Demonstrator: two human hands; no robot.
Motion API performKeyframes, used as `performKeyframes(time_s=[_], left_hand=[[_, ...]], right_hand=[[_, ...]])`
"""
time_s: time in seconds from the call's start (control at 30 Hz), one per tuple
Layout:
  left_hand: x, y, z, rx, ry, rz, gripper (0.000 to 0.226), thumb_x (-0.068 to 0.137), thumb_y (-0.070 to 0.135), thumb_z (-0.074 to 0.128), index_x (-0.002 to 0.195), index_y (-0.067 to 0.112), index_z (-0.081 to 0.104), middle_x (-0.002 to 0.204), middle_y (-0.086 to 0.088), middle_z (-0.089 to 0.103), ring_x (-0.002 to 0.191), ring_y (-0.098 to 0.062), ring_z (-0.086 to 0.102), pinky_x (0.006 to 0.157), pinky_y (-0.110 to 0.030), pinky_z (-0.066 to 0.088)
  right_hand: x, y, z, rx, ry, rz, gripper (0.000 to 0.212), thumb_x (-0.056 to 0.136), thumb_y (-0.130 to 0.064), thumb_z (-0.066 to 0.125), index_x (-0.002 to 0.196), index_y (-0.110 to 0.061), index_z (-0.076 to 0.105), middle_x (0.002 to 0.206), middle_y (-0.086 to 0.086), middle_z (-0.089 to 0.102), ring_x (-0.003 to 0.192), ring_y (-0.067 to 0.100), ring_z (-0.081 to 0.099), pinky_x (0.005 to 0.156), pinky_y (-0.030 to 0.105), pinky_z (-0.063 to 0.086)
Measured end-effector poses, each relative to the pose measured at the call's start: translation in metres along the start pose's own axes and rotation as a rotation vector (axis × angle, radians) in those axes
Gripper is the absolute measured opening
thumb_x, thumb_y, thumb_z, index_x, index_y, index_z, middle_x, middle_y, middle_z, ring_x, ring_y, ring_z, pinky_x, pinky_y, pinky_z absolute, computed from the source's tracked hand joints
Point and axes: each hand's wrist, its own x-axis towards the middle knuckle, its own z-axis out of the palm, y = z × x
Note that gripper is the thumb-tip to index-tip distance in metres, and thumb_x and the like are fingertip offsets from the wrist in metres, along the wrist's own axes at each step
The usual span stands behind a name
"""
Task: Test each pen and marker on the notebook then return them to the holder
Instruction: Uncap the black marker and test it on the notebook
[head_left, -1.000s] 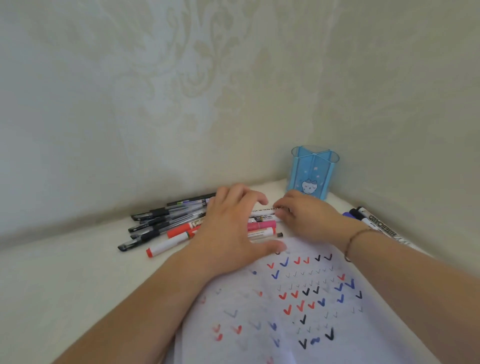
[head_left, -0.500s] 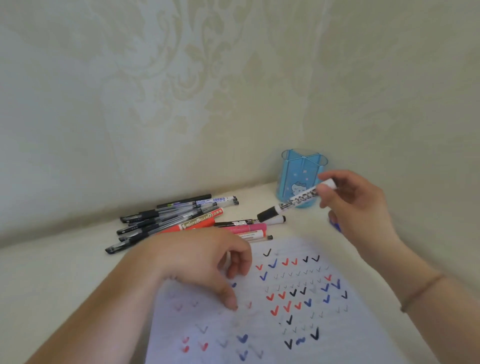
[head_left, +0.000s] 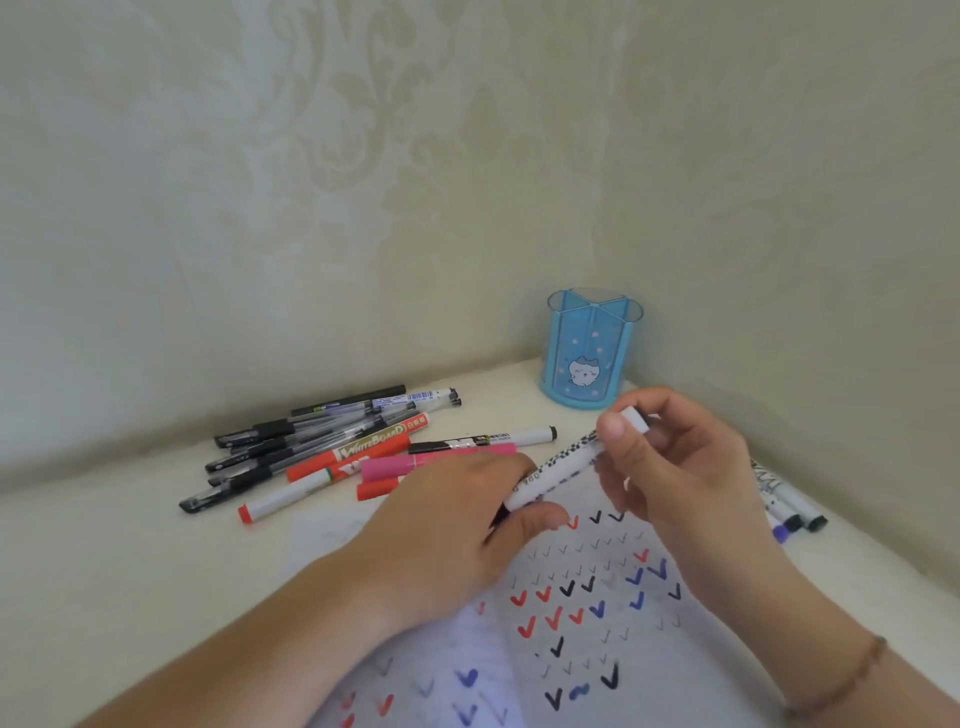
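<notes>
Pale patterned wallpaper closes off the table's far corner, where the blue holder (head_left: 592, 353) stands with nothing in it that I can see.

Change since half a second ago: the right hand (head_left: 675, 467) then held the white marker (head_left: 558, 467) up alone near the holder, while the left hand (head_left: 447, 540) lay on the notebook (head_left: 597, 623). Now both hands meet over the notebook's far edge. The right fingers are curled round the marker's upper end, thumb (head_left: 615, 426) pressed near the white butt. The left fingers are closed over its lower end, where the black cap was; the cap itself is hidden under them.

My reading: the cap is about to be pulled off, so this marker is next for testing. No stroke from it yet.

- Notebook page: already thick with red, blue and black ticks, so much testing is done.
- Pile of pens (head_left: 311, 441) toward the table's far left, with the red whiteboard marker (head_left: 358, 452), a pink marker (head_left: 415, 465) and a black-and-white marker (head_left: 483, 440) beside it.
- Few more markers (head_left: 789, 504) near the right edge, partly behind the right wrist.
- I cannot tell which pile is tested.

Returning to the holder has not begun, so the task is well short of finished.
</notes>
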Motion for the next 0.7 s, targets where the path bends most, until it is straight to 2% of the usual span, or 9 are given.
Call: performKeyframes(time_s=[0.07, 0.17, 0.23, 0.33, 0.4, 0.5, 0.57, 0.63, 0.7], left_hand=[[-0.001, -0.002, 0.000, -0.080, 0.047, 0.010, 0.058, 0.090, 0.070, 0.030, 0.114, 0.025, 0.059, 0.070, 0.020, 0.053, 0.070, 0.002, 0.051, 0.062, -0.014, 0.038], [0.001, -0.004, -0.002, -0.109, 0.093, 0.041, 0.046, 0.094, 0.063, 0.038, 0.106, 0.025, 0.061, 0.059, 0.019, 0.046, 0.059, 0.002, 0.048, 0.053, -0.012, 0.028], [0.001, -0.006, -0.002, -0.145, 0.105, 0.039, 0.049, 0.095, 0.061, 0.036, 0.099, 0.021, 0.063, 0.061, 0.017, 0.048, 0.061, -0.001, 0.048, 0.054, -0.013, 0.030], [0.000, -0.007, 0.002, -0.147, 0.077, 0.068, 0.054, 0.097, 0.059, 0.030, 0.105, 0.017, 0.063, 0.075, 0.011, 0.060, 0.070, -0.007, 0.053, 0.064, -0.028, 0.043], [0.000, -0.005, 0.003, -0.206, 0.002, 0.099, 0.047, 0.100, 0.056, 0.031, 0.110, 0.022, 0.061, 0.074, 0.005, 0.064, 0.065, -0.011, 0.056, 0.062, -0.035, 0.045], [0.001, -0.002, 0.000, -0.256, -0.019, 0.126, 0.038, 0.099, 0.054, 0.039, 0.104, 0.024, 0.062, 0.054, 0.005, 0.048, 0.046, -0.011, 0.043, 0.047, -0.024, 0.031], [0.000, 0.000, -0.003, -0.289, -0.014, 0.144, 0.032, 0.098, 0.052, 0.043, 0.095, 0.025, 0.060, 0.050, 0.004, 0.041, 0.043, -0.014, 0.039, 0.045, -0.022, 0.026], [-0.001, 0.002, -0.003, -0.287, -0.042, 0.164, 0.028, 0.096, 0.054, 0.045, 0.101, 0.030, 0.058, 0.050, 0.005, 0.041, 0.043, -0.012, 0.039, 0.045, -0.020, 0.026], [-0.004, 0.003, -0.004, -0.247, -0.113, 0.106, 0.039, 0.089, 0.066, 0.043, 0.114, 0.038, 0.049, 0.055, 0.012, 0.046, 0.047, -0.007, 0.042, 0.047, -0.020, 0.029]], right_hand=[[-0.001, -0.001, -0.002, 0.028, -0.039, 0.052, 0.028, 0.069, -0.046, 0.078, 0.073, -0.023, 0.062, 0.044, 0.002, 0.050, 0.039, 0.017, 0.038, 0.040, 0.022, 0.034], [-0.001, -0.003, -0.001, 0.085, -0.067, 0.108, 0.031, 0.067, -0.045, 0.080, 0.069, -0.023, 0.058, 0.043, 0.002, 0.044, 0.040, 0.016, 0.034, 0.039, 0.019, 0.032], [0.000, -0.002, -0.001, 0.141, -0.015, 0.125, 0.032, 0.067, -0.037, 0.082, 0.068, -0.021, 0.054, 0.043, 0.002, 0.040, 0.041, 0.016, 0.029, 0.037, 0.019, 0.029], [-0.004, 0.002, 0.003, 0.180, -0.125, 0.174, 0.034, 0.067, -0.033, 0.084, 0.069, -0.018, 0.054, 0.046, 0.003, 0.036, 0.045, 0.016, 0.026, 0.040, 0.019, 0.027], [-0.007, 0.006, 0.006, 0.136, -0.224, 0.159, 0.031, 0.071, -0.030, 0.080, 0.068, -0.014, 0.053, 0.046, 0.004, 0.038, 0.044, 0.016, 0.027, 0.041, 0.021, 0.026], [-0.006, 0.009, 0.004, 0.094, -0.280, 0.061, 0.041, 0.071, -0.031, 0.082, 0.065, -0.012, 0.046, 0.045, 0.008, 0.039, 0.041, 0.016, 0.027, 0.043, 0.025, 0.024], [-0.004, 0.008, 0.000, 0.124, -0.352, 0.017, 0.044, 0.068, -0.039, 0.083, 0.065, -0.013, 0.047, 0.046, 0.008, 0.039, 0.040, 0.015, 0.027, 0.043, 0.024, 0.026], [-0.005, 0.007, -0.006, 0.131, -0.386, 0.005, 0.034, 0.069, -0.031, 0.082, 0.065, -0.015, 0.053, 0.046, 0.003, 0.042, 0.038, 0.014, 0.029, 0.042, 0.022, 0.027], [-0.004, 0.002, -0.011, 0.151, -0.357, 0.003, 0.015, 0.070, -0.022, 0.074, 0.069, -0.016, 0.060, 0.043, -0.001, 0.043, 0.035, 0.014, 0.031, 0.041, 0.021, 0.028]])
